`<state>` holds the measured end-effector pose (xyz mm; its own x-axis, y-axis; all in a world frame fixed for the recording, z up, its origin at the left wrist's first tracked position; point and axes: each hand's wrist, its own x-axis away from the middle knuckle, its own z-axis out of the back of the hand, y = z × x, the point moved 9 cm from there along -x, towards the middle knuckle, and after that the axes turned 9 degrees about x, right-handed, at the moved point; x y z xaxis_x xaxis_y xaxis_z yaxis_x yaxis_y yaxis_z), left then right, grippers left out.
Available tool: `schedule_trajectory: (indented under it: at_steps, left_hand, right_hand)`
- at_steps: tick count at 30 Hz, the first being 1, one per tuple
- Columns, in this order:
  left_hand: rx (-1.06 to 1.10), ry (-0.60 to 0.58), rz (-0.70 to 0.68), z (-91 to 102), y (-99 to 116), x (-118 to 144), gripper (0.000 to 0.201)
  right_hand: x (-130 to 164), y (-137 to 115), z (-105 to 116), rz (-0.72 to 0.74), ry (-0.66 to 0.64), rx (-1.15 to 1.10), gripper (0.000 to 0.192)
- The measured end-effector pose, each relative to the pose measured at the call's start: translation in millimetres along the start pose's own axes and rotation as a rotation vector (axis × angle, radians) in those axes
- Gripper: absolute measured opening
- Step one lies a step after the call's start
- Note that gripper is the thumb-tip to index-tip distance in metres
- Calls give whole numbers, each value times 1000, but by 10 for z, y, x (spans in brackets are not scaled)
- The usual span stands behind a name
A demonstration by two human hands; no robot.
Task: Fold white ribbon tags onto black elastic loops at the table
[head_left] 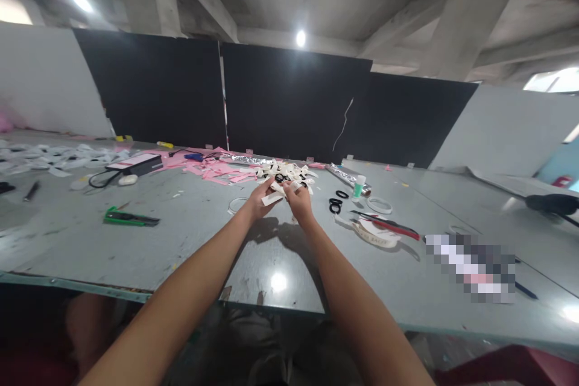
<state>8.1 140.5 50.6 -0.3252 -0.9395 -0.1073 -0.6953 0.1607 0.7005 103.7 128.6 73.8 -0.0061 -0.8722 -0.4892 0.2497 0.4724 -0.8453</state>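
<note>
Both hands met over the grey tabletop (pixel 190 235), at the near edge of a heap of white strips (pixel 289 172). The left hand (pixel 260 199) pinched one white strip (pixel 272 198) between thumb and fingers, while the right hand (pixel 298 200) curled its fingers around that strip's other end. Black rings (pixel 335 205) lay just right of them.

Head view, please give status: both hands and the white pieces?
Left hand holds a white strip. Right hand pinches its end. White pile just beyond. Black rings lie apart, right.
</note>
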Motion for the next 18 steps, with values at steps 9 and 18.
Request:
schedule_trajectory:
  at_steps: [9,18]
  left_hand:
    - [-106,86,-103,87,91,31,34]
    - [-294,39,-180,22,199,64,40]
  right_hand:
    - [-5,98,-21,-55,2,-58,38]
    - [176,43,-170,-296,-217,-310,35]
